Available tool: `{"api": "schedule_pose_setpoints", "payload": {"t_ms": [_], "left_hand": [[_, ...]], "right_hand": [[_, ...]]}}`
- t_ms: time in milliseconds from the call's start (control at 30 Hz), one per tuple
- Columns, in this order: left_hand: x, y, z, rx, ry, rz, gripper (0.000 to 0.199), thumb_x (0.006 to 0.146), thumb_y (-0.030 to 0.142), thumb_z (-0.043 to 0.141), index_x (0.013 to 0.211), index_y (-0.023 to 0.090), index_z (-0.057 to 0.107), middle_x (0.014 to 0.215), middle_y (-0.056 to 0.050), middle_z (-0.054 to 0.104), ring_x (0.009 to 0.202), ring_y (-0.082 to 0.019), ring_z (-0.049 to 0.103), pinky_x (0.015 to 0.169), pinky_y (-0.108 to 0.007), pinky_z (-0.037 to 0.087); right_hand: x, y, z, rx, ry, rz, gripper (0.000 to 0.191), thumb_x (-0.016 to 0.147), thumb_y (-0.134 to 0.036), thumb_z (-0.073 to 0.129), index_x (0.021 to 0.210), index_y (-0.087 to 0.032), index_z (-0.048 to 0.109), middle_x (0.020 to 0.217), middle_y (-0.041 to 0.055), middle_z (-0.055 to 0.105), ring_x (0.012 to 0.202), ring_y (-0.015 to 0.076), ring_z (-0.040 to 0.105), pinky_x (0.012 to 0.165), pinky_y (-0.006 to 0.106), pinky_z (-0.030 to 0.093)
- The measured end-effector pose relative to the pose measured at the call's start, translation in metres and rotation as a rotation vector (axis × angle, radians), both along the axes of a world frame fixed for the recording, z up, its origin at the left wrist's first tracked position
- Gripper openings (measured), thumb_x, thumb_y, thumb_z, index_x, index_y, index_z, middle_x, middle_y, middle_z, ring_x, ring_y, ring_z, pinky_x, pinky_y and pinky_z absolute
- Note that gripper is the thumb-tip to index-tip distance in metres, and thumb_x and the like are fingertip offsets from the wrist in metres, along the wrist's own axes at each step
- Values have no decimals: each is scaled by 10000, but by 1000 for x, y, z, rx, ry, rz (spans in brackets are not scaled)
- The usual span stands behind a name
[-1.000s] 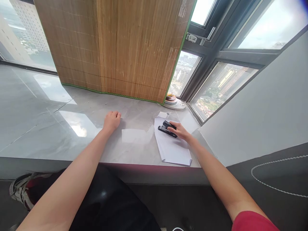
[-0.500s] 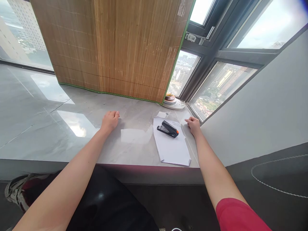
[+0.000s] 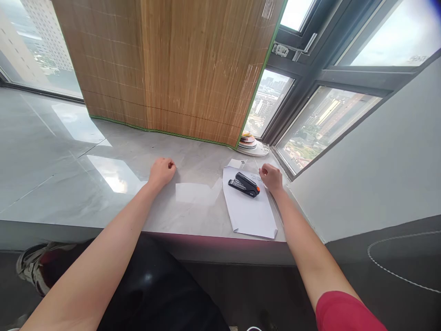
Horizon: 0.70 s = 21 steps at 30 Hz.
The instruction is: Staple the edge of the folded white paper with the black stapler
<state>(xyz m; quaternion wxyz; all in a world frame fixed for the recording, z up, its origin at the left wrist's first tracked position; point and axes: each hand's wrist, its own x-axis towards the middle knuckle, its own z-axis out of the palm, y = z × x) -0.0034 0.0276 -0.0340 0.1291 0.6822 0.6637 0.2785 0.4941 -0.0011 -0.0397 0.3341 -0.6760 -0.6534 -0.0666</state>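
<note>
A black stapler [image 3: 241, 183] with an orange tip at its right end lies on several white paper sheets [image 3: 253, 216], which sit near the front edge of the sill. My right hand [image 3: 270, 176] is closed in a loose fist at the upper right edge of the paper, just right of the stapler, and nothing shows in it. Well to the left of the paper, my left hand [image 3: 161, 172] rests on the sill, also curled into a fist with nothing visible inside. Some faint handwriting shows at the paper's upper right.
The glossy grey sill [image 3: 196, 158] runs across the view. Behind it hangs a bamboo blind [image 3: 179, 69] with green edging. A stack of plates [image 3: 248, 143] stands in the corner by the window frame [image 3: 292, 105]. A white wall [image 3: 365, 151] bounds the right side.
My right hand has moved slightly left toward the paper, and its pointing finger has curled in. My left hand's fingers have curled tighter. The stapler and paper stay put.
</note>
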Motion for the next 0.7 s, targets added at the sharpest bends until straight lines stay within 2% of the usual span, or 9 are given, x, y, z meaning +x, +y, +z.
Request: {"api": "schedule_pose_setpoints", "payload": {"t_ms": [67, 133, 200, 300, 400, 533, 633, 700], "left_hand": [[0, 0, 0, 1, 2, 1, 163, 944, 226, 529, 870, 231, 674, 1042, -115, 709, 1103, -301, 663, 993, -410, 507], [0, 0, 1, -6, 4, 0, 171, 948, 223, 524, 880, 232, 680, 1060, -118, 717, 1116, -302, 663, 994, -414, 507], [1, -1, 2, -19, 6, 0, 180, 949, 218, 521, 890, 232, 691, 1068, -121, 721, 1125, -307, 666, 998, -419, 509], [3, -3, 4, -24, 7, 7, 185, 945, 208, 526, 895, 228, 703, 1067, -123, 727, 1107, -314, 674, 1008, -434, 509], [3, -5, 5, -17, -7, 7, 172, 943, 197, 540, 888, 226, 701, 1077, -119, 732, 1102, -312, 670, 1024, -443, 502], [2, -10, 10, -20, -97, 3, 170, 987, 196, 530, 889, 219, 667, 1118, -109, 705, 1018, -261, 659, 993, -416, 505], [13, -16, 23, 66, -211, -22, 200, 1024, 176, 493, 889, 212, 636, 1086, -99, 666, 901, -216, 629, 911, -381, 515], [35, -28, 39, 214, -292, -82, 225, 1037, 147, 464, 887, 209, 621, 1039, -92, 642, 843, -198, 601, 850, -357, 512]], "right_hand": [[-15, 6, 0, -37, -39, 169, 121, 942, -346, 577, 871, -258, 621, 1016, 91, 715, 938, 269, 629, 867, 411, 505], [-24, 12, -3, -98, -73, 287, 193, 978, -364, 569, 1067, -247, 694, 1261, 134, 719, 1169, 308, 645, 1035, 483, 514], [-26, 19, -8, -163, -103, 334, 305, 1015, -372, 537, 1237, -243, 700, 1452, 155, 663, 1332, 326, 604, 1148, 543, 474], [-24, 31, -17, -210, -96, 324, 420, 1064, -371, 450, 1397, -219, 657, 1589, 172, 588, 1457, 317, 550, 1229, 559, 433], [-27, 42, -24, -240, -107, 280, 465, 1067, -331, 433, 1457, -177, 635, 1626, 196, 566, 1501, 313, 534, 1271, 581, 407], [-45, 54, -26, -373, -173, 177, 516, 1084, -291, 383, 1536, -163, 596, 1692, 197, 509, 1574, 337, 479, 1305, 668, 337], [-63, 59, -26, -442, -195, 101, 540, 1094, -272, 345, 1581, -171, 555, 1743, 175, 446, 1615, 332, 431, 1319, 663, 321], [-75, 59, -27, -440, -201, 70, 534, 1100, -268, 336, 1585, -188, 547, 1750, 164, 438, 1620, 322, 425, 1320, 639, 332]]}}
